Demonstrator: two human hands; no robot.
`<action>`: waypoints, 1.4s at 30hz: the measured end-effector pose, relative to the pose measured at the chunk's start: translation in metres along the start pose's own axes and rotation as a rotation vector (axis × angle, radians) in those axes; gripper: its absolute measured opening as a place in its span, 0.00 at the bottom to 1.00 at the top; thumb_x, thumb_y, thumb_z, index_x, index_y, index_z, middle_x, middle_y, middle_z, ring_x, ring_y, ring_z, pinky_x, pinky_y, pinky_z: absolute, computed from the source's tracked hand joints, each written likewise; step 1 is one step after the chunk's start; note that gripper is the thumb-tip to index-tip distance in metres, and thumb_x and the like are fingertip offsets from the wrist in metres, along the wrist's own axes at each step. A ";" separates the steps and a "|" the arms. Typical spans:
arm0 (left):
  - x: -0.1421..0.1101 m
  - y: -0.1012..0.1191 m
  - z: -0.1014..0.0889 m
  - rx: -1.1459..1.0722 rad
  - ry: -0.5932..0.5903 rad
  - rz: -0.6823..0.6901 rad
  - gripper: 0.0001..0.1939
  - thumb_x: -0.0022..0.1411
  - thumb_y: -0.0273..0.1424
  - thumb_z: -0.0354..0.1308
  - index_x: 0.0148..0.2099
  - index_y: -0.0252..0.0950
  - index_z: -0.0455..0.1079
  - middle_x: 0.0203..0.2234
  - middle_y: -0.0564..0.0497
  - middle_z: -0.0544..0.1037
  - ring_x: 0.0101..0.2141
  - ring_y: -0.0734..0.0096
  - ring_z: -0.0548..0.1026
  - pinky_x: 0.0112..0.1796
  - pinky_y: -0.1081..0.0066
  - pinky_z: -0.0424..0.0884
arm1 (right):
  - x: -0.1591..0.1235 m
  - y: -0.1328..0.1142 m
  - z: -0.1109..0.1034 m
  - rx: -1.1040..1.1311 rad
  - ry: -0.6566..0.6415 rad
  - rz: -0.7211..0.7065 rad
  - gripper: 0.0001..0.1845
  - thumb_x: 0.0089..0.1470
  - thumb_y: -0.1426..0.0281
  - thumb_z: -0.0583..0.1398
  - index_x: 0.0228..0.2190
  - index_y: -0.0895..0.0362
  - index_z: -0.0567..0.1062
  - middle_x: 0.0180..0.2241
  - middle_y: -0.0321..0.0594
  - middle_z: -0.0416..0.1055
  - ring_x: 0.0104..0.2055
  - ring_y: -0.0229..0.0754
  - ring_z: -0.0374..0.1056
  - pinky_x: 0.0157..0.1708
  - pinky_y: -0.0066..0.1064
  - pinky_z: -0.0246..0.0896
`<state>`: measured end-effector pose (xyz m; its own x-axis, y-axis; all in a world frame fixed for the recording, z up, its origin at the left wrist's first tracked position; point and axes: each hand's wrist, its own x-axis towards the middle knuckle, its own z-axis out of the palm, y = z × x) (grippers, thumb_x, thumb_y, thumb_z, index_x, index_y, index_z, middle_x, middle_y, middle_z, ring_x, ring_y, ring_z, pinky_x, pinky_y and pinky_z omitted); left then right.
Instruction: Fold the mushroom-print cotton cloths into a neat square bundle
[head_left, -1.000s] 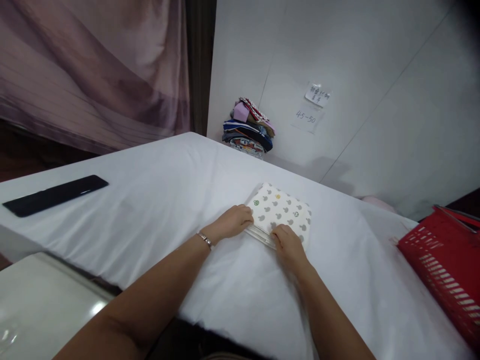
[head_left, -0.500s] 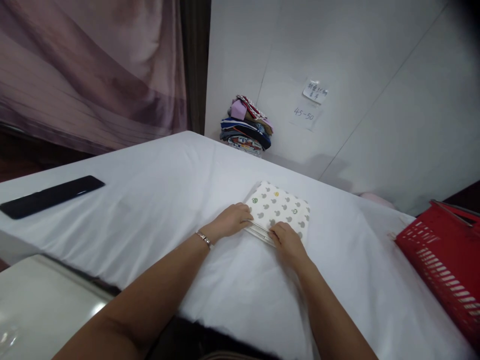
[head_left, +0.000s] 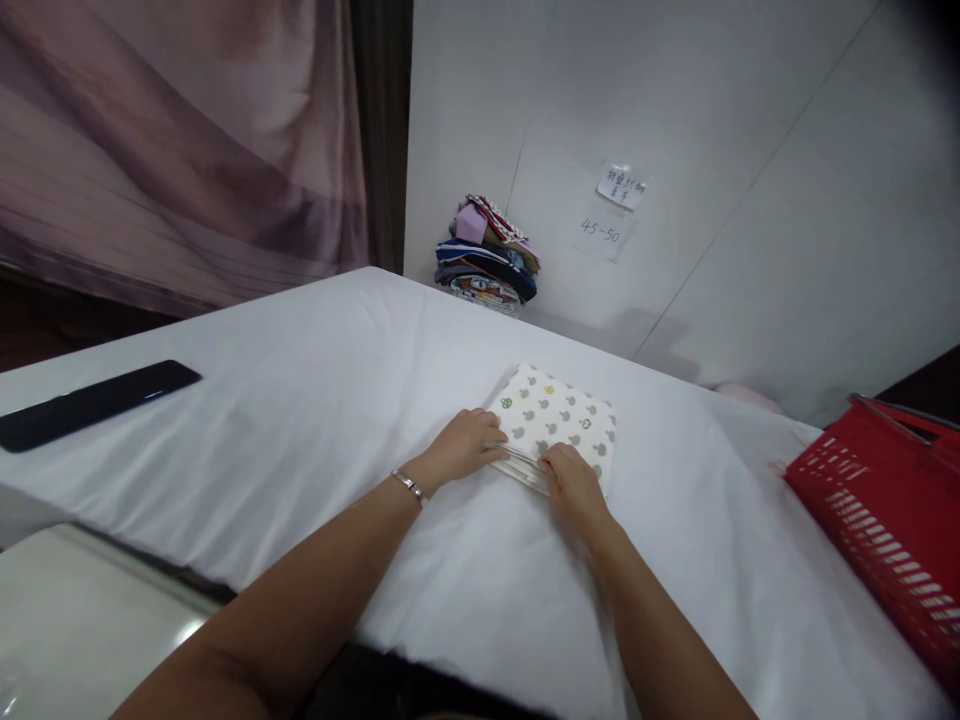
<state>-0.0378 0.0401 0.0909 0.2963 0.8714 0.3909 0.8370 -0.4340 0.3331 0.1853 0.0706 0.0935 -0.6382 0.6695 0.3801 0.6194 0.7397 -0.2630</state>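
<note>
A folded white cloth with grey, green and yellow printed motifs lies flat on the white-covered table. My left hand, with a silver bracelet at the wrist, pinches the left end of its near edge. At the right end of that same edge, the fingers of my right hand are closed on the fabric. Between the hands several stacked layers show along the edge. My fingers partly hide both near corners.
A stack of folded clothes stands by the wall beyond the far edge. To the right is a red plastic basket. A black flat object lies at the left. Handwritten paper signs hang on the wall.
The view has shifted slightly. Both hands keep their grip on the cloth's near edge, and the cloth looks much the same.
</note>
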 end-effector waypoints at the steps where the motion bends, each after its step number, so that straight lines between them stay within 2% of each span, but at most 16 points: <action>1: 0.000 0.002 0.001 0.011 0.009 -0.008 0.08 0.58 0.38 0.58 0.39 0.42 0.73 0.35 0.53 0.72 0.38 0.69 0.68 0.40 0.67 0.59 | 0.000 0.000 0.000 0.000 0.004 -0.005 0.10 0.59 0.72 0.48 0.28 0.53 0.65 0.30 0.38 0.66 0.36 0.42 0.62 0.35 0.32 0.58; 7: 0.003 0.009 0.005 0.037 0.022 0.016 0.08 0.57 0.35 0.59 0.41 0.42 0.72 0.37 0.52 0.71 0.41 0.67 0.67 0.41 0.66 0.58 | 0.000 -0.001 0.000 0.029 0.019 -0.007 0.10 0.60 0.71 0.48 0.28 0.53 0.65 0.30 0.38 0.66 0.36 0.42 0.62 0.35 0.33 0.59; 12: 0.005 0.012 0.006 0.016 0.026 0.039 0.04 0.61 0.32 0.55 0.38 0.41 0.70 0.34 0.52 0.72 0.39 0.68 0.67 0.41 0.66 0.58 | 0.000 0.000 0.001 0.044 -0.008 0.000 0.10 0.60 0.71 0.48 0.29 0.53 0.65 0.31 0.39 0.66 0.36 0.43 0.62 0.36 0.34 0.59; 16: 0.005 0.013 0.007 0.005 0.013 0.042 0.05 0.62 0.30 0.53 0.37 0.40 0.70 0.33 0.53 0.71 0.39 0.69 0.67 0.40 0.66 0.58 | -0.001 0.000 0.000 0.054 -0.014 -0.007 0.10 0.60 0.71 0.48 0.29 0.53 0.66 0.31 0.39 0.66 0.36 0.43 0.62 0.37 0.34 0.59; 20: 0.004 0.014 0.005 -0.022 0.013 0.051 0.05 0.61 0.28 0.53 0.36 0.39 0.69 0.33 0.53 0.72 0.38 0.69 0.67 0.40 0.67 0.59 | -0.001 -0.002 -0.004 0.091 -0.025 0.007 0.07 0.59 0.68 0.51 0.31 0.53 0.68 0.32 0.38 0.67 0.37 0.42 0.62 0.36 0.33 0.58; 23: 0.003 0.014 0.004 -0.055 0.020 0.048 0.05 0.61 0.29 0.53 0.36 0.39 0.70 0.32 0.53 0.72 0.38 0.70 0.68 0.40 0.68 0.60 | -0.001 -0.004 -0.004 0.115 -0.025 0.015 0.06 0.58 0.67 0.54 0.32 0.53 0.69 0.33 0.37 0.68 0.38 0.42 0.62 0.38 0.33 0.58; 30: 0.004 0.011 0.006 -0.056 0.024 0.035 0.12 0.65 0.32 0.48 0.35 0.39 0.72 0.31 0.53 0.72 0.35 0.71 0.68 0.39 0.68 0.61 | -0.001 0.002 0.003 0.210 0.006 0.067 0.10 0.59 0.69 0.50 0.30 0.53 0.71 0.32 0.38 0.68 0.38 0.41 0.63 0.38 0.33 0.59; 35: 0.003 0.008 0.007 -0.053 0.000 0.043 0.08 0.63 0.31 0.51 0.37 0.40 0.72 0.33 0.53 0.72 0.37 0.70 0.69 0.39 0.67 0.62 | 0.000 0.002 0.003 0.240 -0.026 0.083 0.09 0.57 0.69 0.53 0.31 0.52 0.73 0.33 0.37 0.69 0.39 0.41 0.63 0.40 0.33 0.59; 38: 0.002 0.010 0.007 -0.055 -0.009 0.008 0.07 0.62 0.29 0.52 0.38 0.41 0.72 0.33 0.53 0.72 0.37 0.69 0.69 0.40 0.66 0.62 | 0.000 0.001 0.004 0.227 -0.023 0.088 0.09 0.57 0.69 0.53 0.31 0.52 0.73 0.32 0.38 0.69 0.39 0.41 0.63 0.39 0.33 0.59; 42: 0.005 0.019 0.009 -0.070 0.014 -0.116 0.07 0.59 0.27 0.53 0.37 0.41 0.73 0.33 0.52 0.73 0.38 0.67 0.69 0.41 0.64 0.61 | 0.000 -0.001 0.008 0.176 0.026 0.108 0.11 0.58 0.69 0.52 0.27 0.53 0.71 0.30 0.38 0.68 0.36 0.41 0.63 0.37 0.33 0.59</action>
<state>-0.0165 0.0379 0.0916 0.1928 0.9135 0.3583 0.8312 -0.3461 0.4352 0.1808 0.0710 0.0864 -0.5593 0.7451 0.3633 0.5923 0.6658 -0.4537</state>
